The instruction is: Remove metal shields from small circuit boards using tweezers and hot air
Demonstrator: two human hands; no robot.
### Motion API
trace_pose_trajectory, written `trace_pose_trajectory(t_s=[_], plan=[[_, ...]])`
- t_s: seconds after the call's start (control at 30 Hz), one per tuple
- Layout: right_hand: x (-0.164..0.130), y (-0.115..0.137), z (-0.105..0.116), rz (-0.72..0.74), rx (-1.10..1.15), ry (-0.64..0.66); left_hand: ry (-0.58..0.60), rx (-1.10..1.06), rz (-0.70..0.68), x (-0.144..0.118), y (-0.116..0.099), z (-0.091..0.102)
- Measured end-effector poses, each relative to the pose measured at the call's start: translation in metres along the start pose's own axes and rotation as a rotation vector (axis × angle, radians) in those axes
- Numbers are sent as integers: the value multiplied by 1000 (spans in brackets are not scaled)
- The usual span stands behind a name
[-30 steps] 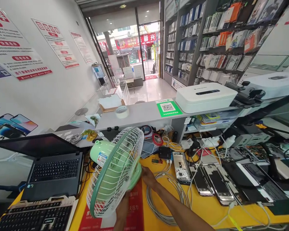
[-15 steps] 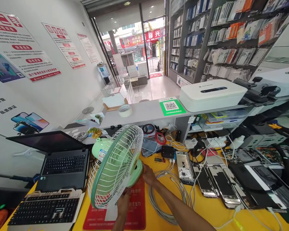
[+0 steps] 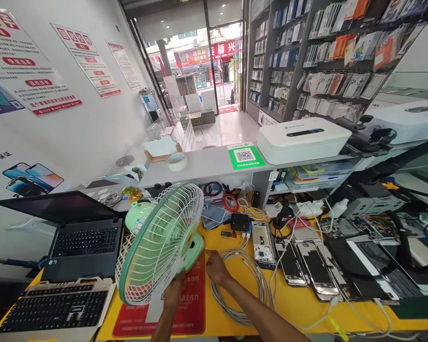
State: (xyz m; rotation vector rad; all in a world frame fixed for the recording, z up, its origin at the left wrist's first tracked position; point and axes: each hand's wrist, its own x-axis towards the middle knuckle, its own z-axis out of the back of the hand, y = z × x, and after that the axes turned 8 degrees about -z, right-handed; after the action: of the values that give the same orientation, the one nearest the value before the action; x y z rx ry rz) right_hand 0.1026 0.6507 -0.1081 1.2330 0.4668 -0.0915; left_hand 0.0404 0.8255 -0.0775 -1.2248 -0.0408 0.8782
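Gripping the green fan (image 3: 160, 247) by its lower rim, the left hand (image 3: 173, 292) has its fingers closed on the grille. Right hand (image 3: 217, 267) rests loosely open beside the base; tilted so, the fan might topple onto the cable coil (image 3: 242, 285).

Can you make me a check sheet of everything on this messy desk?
Surface: yellow table with a red mat.
Job's things: green fan, tilted.
Clutter: laptop, keyboard, opened phones, tape roll.
Hands: left hand holds the fan's rim; right hand open beside its base.
Cables: grey coil, white leads.
Surroundings: white box on the counter, shelves, posters, open doorway.
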Motion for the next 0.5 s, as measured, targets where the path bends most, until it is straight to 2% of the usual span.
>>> trace_pose_trajectory(t_s=[0.13,0.5], plan=[[-12,-4,4,-1,-12,18,82,-91,101,-4,-8,-5],[-34,-17,10,16,-34,112,8,-257,148,-12,-6,-22]])
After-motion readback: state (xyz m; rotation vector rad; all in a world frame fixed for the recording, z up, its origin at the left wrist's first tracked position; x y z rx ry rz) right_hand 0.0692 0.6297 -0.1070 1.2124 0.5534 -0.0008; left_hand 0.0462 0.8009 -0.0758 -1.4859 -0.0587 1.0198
